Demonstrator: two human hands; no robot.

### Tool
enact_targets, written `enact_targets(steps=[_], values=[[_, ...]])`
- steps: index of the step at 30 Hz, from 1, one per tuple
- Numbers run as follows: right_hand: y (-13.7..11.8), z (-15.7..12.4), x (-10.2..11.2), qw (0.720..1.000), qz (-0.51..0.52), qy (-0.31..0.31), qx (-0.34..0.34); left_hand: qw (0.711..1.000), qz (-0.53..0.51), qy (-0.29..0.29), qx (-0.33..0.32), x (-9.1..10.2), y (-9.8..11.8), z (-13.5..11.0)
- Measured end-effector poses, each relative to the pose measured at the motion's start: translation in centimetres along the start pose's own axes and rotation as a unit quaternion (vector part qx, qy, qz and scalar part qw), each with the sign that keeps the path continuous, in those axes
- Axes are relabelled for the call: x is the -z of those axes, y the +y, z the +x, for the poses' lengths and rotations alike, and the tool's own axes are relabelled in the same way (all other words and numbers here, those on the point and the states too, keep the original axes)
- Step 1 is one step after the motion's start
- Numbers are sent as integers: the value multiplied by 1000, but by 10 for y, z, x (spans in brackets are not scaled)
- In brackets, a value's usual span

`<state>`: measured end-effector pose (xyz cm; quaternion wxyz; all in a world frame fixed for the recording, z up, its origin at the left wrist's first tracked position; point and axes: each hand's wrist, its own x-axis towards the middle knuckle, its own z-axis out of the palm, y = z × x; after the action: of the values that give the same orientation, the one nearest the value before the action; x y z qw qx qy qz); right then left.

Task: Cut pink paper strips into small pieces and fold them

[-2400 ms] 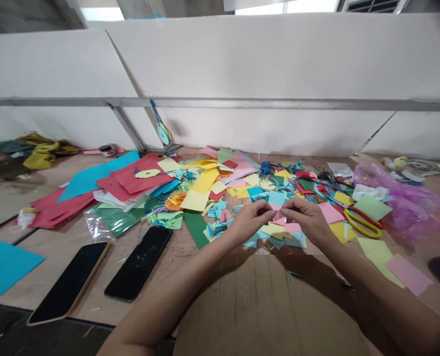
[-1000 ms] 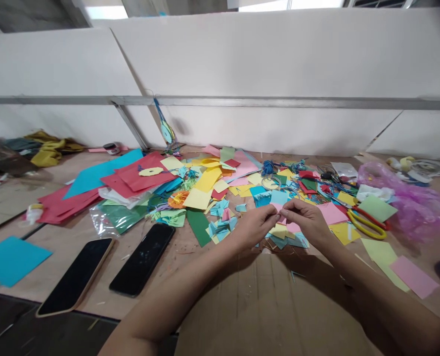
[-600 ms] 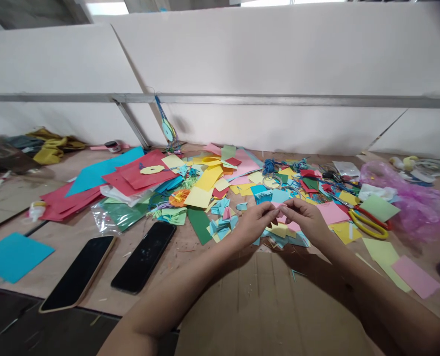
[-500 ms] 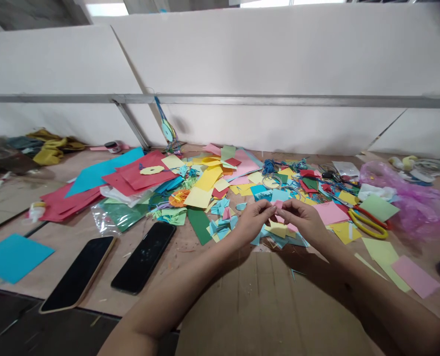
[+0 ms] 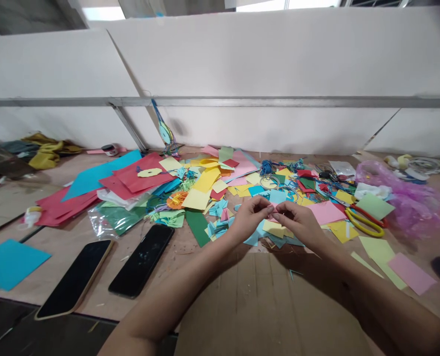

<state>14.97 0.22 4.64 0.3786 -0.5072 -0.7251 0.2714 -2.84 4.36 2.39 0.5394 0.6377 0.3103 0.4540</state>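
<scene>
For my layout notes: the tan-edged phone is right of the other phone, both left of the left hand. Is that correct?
No: the head view shows the tan-edged phone left of the other phone; both are left of the left hand.

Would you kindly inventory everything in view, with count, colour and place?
Pink paper piece: one, pink, pinched at centre
Loose paper pieces: uncountable, mixed, central heap
Red sheets: several, red, left
Large blue sheets: two, blue, left
Phones: two, black, front left
Scissors: seemingly one pair, yellow-and-red handles, right
Crumpled plastic: one heap, purple, right
Bottle: one, whitish, yellow cap, left
Jar: one, dark-lidded, back left
Cloth: count unclear, mustard, back left
Rail: one, grey, along the back
Panels: several, white, back
Table: one, brownish, beneath
Cardboard: one, brown, front centre
Left hand: one, bare, centre
Right hand: one, bare, centre
</scene>
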Motion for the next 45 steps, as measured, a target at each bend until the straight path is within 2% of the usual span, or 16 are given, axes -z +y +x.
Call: enact_targets(steps=[4,10,14,17,22,27,33,37,39,42,45], values=[[3,0,1,1000,13,8,-4,997,-62,-5,42,0,-1,1],[3,1,2,1000,-8,13,7,1000,11,-3,21,4,0,2],[5,1,2,999,29,16,-19,996,-73,4,49,2,0,2],[7,1,2,999,25,20,-15,995,-84,1,61,0,2,1],[3,0,3,999,-9,31,14,998,-42,1,37,0,5,1],[-1,-2,5,998,-27,51,41,998,-58,8,29,2,5,1],[-1,-3,6,998,-7,48,37,998,-36,-17,39,4,20,1],[-1,3,12,999,14,21,33,998,-25,-17,54,9,33,1],[2,7,20,1000,-1,17,24,998,0,-13,61,17,40,1],[11,9,36,999,-42,17,-3,990,130,-12,52,36,52,-2],[22,-1,49,993,-118,-14,-13,958,284,-1,50,60,65,-11]])
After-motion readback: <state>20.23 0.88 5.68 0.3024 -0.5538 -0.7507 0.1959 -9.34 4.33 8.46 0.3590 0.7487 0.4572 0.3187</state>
